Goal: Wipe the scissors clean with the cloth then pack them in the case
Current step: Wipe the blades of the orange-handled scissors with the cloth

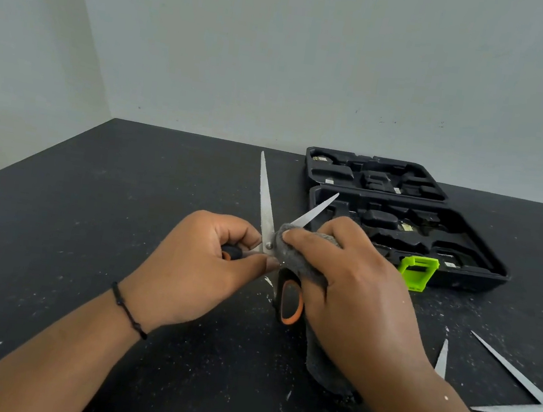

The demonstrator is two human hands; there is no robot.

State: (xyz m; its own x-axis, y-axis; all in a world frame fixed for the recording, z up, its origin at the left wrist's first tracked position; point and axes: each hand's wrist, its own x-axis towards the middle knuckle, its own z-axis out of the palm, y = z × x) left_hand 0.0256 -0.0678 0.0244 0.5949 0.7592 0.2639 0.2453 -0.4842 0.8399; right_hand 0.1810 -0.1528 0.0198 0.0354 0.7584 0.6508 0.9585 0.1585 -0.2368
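A pair of scissors (266, 201) with black and orange handles is held above the table, its two steel blades spread wide and pointing away from me. My left hand (200, 265) grips one handle near the pivot. My right hand (355, 293) holds a grey cloth (295, 250) pressed against the base of the right blade beside the pivot; the cloth hangs down under my palm. The other handle (290, 300) sticks out below my hands. The black tool case (408, 230) lies open behind them at the right, with a green latch (417, 271).
Another pair of scissors (521, 394) lies open on the black table (87, 233) at the right edge, and a single blade tip (442, 359) shows beside my right wrist. White specks dust the table. Grey walls meet at the table's back and left.
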